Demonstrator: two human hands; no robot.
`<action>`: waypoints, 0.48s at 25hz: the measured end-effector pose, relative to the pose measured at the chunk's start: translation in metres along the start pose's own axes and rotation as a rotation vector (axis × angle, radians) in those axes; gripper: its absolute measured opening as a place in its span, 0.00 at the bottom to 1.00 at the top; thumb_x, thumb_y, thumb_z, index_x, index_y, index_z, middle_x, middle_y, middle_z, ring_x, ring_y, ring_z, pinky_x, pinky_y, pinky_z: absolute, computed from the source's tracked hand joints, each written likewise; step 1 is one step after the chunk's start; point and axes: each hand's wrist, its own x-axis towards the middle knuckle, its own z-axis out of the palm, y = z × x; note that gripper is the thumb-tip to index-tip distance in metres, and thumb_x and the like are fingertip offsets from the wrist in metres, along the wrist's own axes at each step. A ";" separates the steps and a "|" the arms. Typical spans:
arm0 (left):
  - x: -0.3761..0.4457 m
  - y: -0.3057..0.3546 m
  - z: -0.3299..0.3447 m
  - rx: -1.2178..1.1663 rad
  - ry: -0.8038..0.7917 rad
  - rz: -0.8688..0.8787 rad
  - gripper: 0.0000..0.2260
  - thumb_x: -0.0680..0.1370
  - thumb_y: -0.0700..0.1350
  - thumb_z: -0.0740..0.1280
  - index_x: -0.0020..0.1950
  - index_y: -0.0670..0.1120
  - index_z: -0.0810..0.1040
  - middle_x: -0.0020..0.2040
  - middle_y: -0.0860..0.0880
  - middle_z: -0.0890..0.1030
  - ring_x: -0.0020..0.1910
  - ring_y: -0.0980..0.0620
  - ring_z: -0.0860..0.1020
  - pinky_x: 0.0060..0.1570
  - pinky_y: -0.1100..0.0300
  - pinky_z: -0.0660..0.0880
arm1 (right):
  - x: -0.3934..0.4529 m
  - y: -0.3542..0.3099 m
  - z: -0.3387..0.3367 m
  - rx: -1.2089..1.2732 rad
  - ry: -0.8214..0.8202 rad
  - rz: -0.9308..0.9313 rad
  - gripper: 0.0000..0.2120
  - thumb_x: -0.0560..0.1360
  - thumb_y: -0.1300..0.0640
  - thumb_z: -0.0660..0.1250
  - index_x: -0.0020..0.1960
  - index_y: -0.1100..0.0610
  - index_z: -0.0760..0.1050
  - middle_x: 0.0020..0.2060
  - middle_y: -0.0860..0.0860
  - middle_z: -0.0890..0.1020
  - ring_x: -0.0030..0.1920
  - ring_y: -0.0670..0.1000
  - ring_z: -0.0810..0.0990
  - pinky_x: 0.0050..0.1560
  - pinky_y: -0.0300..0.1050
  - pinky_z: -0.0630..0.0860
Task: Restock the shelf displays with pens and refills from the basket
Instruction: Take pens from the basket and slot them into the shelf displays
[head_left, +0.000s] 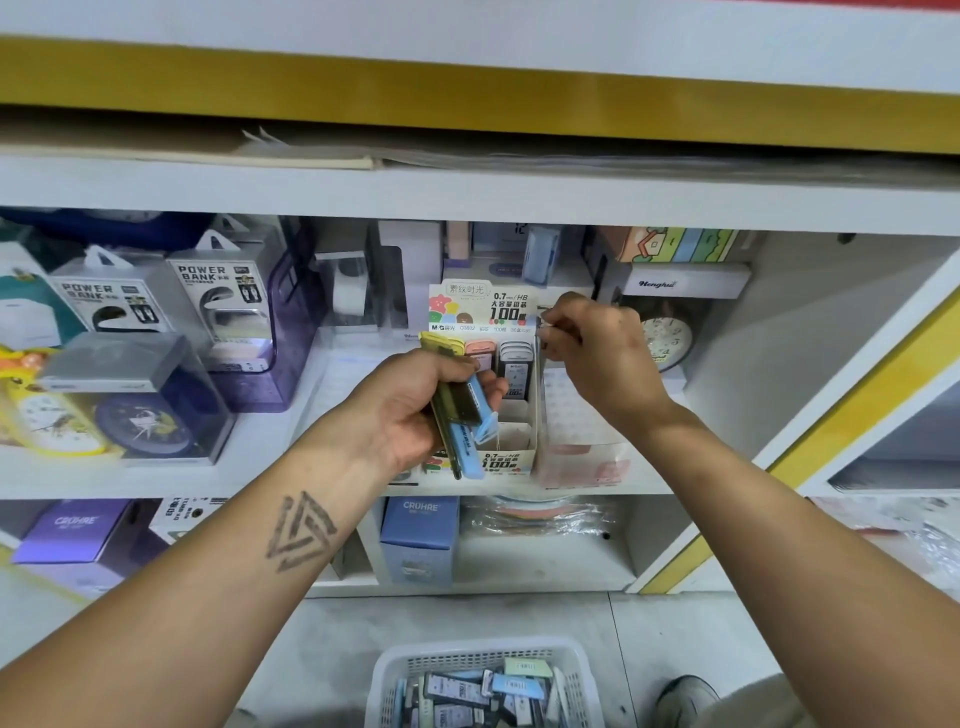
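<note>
While gripping refill cases (460, 402), left fingers (452, 366) perhaps curled.

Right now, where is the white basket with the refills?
In the head view the white basket sits on the floor at the bottom centre, below the shelf, between the person's forearms, beside a shoe.

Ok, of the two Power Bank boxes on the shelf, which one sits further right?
The taller box, beside the purple case; the other Power Bank box sits lower, to its left.
</note>
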 end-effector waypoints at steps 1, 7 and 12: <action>0.000 0.000 -0.001 -0.001 0.001 0.001 0.07 0.78 0.31 0.61 0.54 0.35 0.77 0.43 0.37 0.85 0.39 0.43 0.85 0.33 0.55 0.81 | -0.001 -0.001 0.000 -0.060 -0.010 -0.041 0.06 0.79 0.63 0.66 0.49 0.63 0.81 0.37 0.56 0.84 0.37 0.57 0.83 0.41 0.52 0.79; -0.006 0.003 -0.004 -0.018 -0.006 0.008 0.06 0.79 0.31 0.61 0.51 0.35 0.77 0.43 0.36 0.85 0.40 0.42 0.86 0.33 0.53 0.82 | -0.017 -0.017 -0.004 -0.121 -0.170 0.170 0.18 0.78 0.47 0.67 0.62 0.56 0.69 0.39 0.54 0.84 0.39 0.59 0.82 0.42 0.52 0.79; -0.013 0.002 -0.001 -0.060 -0.003 0.016 0.07 0.79 0.30 0.61 0.54 0.33 0.76 0.47 0.35 0.84 0.43 0.39 0.85 0.35 0.49 0.83 | -0.029 -0.026 -0.008 -0.073 -0.381 0.347 0.19 0.77 0.55 0.68 0.65 0.53 0.67 0.45 0.53 0.84 0.44 0.54 0.84 0.41 0.47 0.80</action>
